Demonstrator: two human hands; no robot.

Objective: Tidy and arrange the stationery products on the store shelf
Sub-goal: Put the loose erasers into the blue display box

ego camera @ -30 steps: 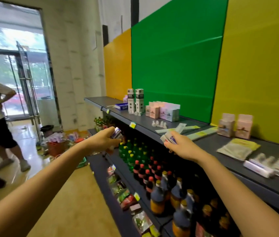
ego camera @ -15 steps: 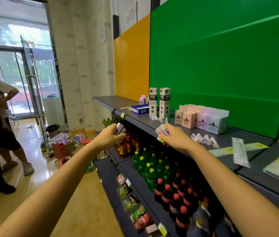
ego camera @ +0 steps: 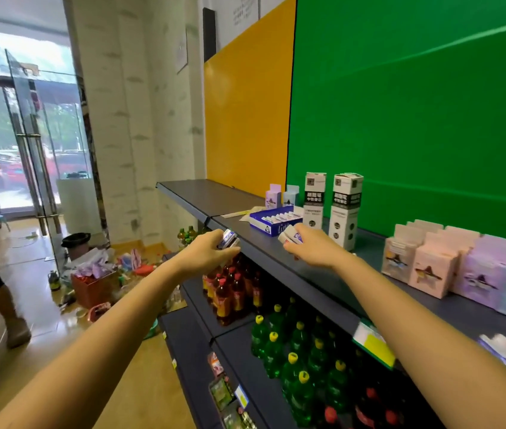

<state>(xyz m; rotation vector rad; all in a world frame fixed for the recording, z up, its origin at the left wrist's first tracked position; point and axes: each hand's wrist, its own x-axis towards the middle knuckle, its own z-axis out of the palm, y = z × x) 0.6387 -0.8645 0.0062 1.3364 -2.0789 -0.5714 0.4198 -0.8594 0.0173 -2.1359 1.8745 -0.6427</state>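
Both hands were curled shut on small white-and-blue eraser packs: the left hand (ego camera: 207, 253) gripped its pack (ego camera: 229, 239) just off the front edge of the dark grey top shelf (ego camera: 279, 252), the right hand (ego camera: 310, 247) held another (ego camera: 291, 237) over bare shelf just beside the blue open display tray (ego camera: 272, 222) at frame centre. Compared with half a second earlier, the right hand had moved closer to that tray.
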